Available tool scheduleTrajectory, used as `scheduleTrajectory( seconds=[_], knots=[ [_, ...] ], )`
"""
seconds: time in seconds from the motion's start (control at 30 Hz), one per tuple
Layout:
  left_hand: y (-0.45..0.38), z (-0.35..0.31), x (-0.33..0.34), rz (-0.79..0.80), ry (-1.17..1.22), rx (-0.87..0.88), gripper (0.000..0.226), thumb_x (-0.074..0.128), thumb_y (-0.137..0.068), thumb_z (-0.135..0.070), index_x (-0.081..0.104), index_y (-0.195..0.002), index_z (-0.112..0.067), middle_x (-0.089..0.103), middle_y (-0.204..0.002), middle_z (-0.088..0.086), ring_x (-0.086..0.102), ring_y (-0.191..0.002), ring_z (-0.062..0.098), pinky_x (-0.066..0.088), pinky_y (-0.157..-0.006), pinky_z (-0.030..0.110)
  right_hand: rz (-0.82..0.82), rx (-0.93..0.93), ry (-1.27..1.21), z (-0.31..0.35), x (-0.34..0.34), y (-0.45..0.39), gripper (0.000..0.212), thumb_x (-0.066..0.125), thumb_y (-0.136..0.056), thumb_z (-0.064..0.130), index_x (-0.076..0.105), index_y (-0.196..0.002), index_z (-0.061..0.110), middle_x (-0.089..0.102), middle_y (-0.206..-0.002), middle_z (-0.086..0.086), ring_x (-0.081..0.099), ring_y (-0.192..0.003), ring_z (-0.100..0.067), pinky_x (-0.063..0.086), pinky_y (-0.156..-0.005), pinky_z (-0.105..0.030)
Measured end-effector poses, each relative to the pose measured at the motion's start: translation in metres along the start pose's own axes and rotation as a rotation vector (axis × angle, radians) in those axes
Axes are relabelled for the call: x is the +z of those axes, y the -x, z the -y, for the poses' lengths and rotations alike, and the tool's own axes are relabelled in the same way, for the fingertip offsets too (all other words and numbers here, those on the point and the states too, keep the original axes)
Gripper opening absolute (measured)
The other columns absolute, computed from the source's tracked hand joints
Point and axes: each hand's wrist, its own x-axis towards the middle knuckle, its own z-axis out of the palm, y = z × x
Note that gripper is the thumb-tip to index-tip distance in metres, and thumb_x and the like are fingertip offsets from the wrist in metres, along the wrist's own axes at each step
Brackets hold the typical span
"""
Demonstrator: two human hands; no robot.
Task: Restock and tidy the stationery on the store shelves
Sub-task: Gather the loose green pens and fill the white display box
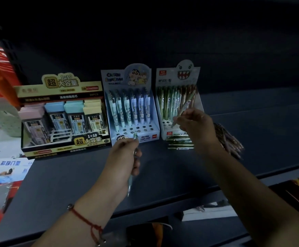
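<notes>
Fingers [136, 158] of the left hand [122, 161] are curled round a slim pale-green pen [133, 157], held upright before the blue cardboard display box [132, 111]. Farther off, a thin pen [184, 108] is pinched by the right hand [196, 124] at the white perforated box [178, 104]. Loose pens [179, 142] lie on the matte dark shelf [163, 175] just before it.
</notes>
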Motion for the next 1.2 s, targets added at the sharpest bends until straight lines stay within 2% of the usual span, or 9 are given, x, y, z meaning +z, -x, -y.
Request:
scheduleTrajectory(
  seconds=[0.13,0.3,0.4,0.5,0.67,0.87,0.93,1.03,1.2],
  knots=[
    [-0.002,0.0,0.003,0.002,0.001,0.004,0.006,0.053,-0.098,-0.02,0.058,-0.097,-0.016,0.055,-0.073,0.004,0.042,-0.049,0.011,0.031,-0.041,0.023,-0.078,-0.062,0.066,-0.009,0.009,-0.012,0.024,0.08,-0.076,0.01,0.059,-0.069,0.021,0.071,-0.077,-0.005,0.07,-0.08,-0.026,0.058,-0.076,-0.041],
    [-0.008,0.001,0.008,0.005,0.02,-0.012,0.006,0.054,-0.098,-0.019,0.059,-0.097,-0.017,0.055,-0.07,0.003,0.043,-0.047,0.011,0.031,-0.039,0.023,-0.095,-0.119,0.135,-0.017,0.021,-0.026,0.017,0.078,-0.078,0.011,0.062,-0.075,0.008,0.069,-0.071,-0.006,0.063,-0.063,-0.012,0.052,-0.062,-0.023],
    [-0.013,0.001,0.008,0.004,0.032,-0.017,0.006,0.054,-0.097,-0.019,0.059,-0.097,-0.017,0.055,-0.07,0.003,0.042,-0.046,0.011,0.031,-0.039,0.023,-0.096,-0.15,0.299,-0.023,0.032,-0.033,0.016,0.077,-0.08,0.013,0.062,-0.074,0.01,0.068,-0.068,-0.002,0.06,-0.056,-0.008,0.044,-0.048,-0.011],
    [-0.016,0.0,0.006,0.002,0.049,-0.027,0.005,0.054,-0.097,-0.019,0.059,-0.097,-0.016,0.056,-0.07,0.002,0.042,-0.047,0.011,0.03,-0.039,0.023,-0.08,-0.173,0.482,-0.029,0.039,-0.035,0.018,0.074,-0.082,0.015,0.061,-0.071,0.018,0.066,-0.066,0.003,0.061,-0.058,-0.007,0.04,-0.048,-0.016],
    [-0.02,0.0,0.003,0.007,0.055,-0.031,0.007,0.052,-0.097,-0.017,0.059,-0.095,-0.017,0.056,-0.069,0.002,0.042,-0.046,0.01,0.031,-0.038,0.023,-0.087,-0.177,0.641,-0.022,0.046,-0.041,0.014,0.064,-0.082,0.008,0.063,-0.072,0.017,0.064,-0.066,0.005,0.059,-0.057,-0.007,0.04,-0.051,-0.019],
    [-0.018,-0.001,0.001,0.021,0.045,-0.031,0.008,0.052,-0.097,-0.018,0.059,-0.094,-0.017,0.056,-0.069,0.001,0.043,-0.046,0.01,0.031,-0.039,0.023,-0.091,-0.181,0.677,-0.021,0.048,-0.044,0.014,0.062,-0.082,0.006,0.064,-0.071,0.014,0.067,-0.067,0.0,0.064,-0.061,-0.016,0.056,-0.058,-0.032],
    [-0.017,-0.001,0.001,0.02,0.045,-0.032,0.008,0.052,-0.097,-0.017,0.059,-0.095,-0.017,0.056,-0.069,0.002,0.043,-0.046,0.011,0.03,-0.039,0.023,-0.092,-0.18,0.683,-0.021,0.048,-0.045,0.014,0.06,-0.082,0.006,0.064,-0.071,0.014,0.067,-0.068,0.0,0.062,-0.06,-0.014,0.053,-0.054,-0.026],
    [-0.017,-0.001,0.0,0.018,0.028,-0.025,0.008,0.052,-0.097,-0.017,0.059,-0.096,-0.017,0.057,-0.07,0.002,0.043,-0.048,0.011,0.031,-0.04,0.023,-0.087,-0.188,0.718,-0.02,0.048,-0.043,0.022,0.055,-0.084,0.006,0.059,-0.067,0.019,0.061,-0.063,0.005,0.053,-0.054,-0.007,0.034,-0.046,-0.018],
    [-0.018,0.002,0.002,0.016,0.018,-0.022,0.007,0.052,-0.097,-0.017,0.058,-0.094,-0.017,0.056,-0.069,0.002,0.044,-0.047,0.011,0.031,-0.039,0.023,-0.077,-0.18,0.791,-0.028,0.054,-0.044,0.032,0.043,-0.083,0.001,0.048,-0.058,0.02,0.053,-0.055,0.003,0.05,-0.049,-0.015,0.029,-0.046,-0.021]
  ],
)
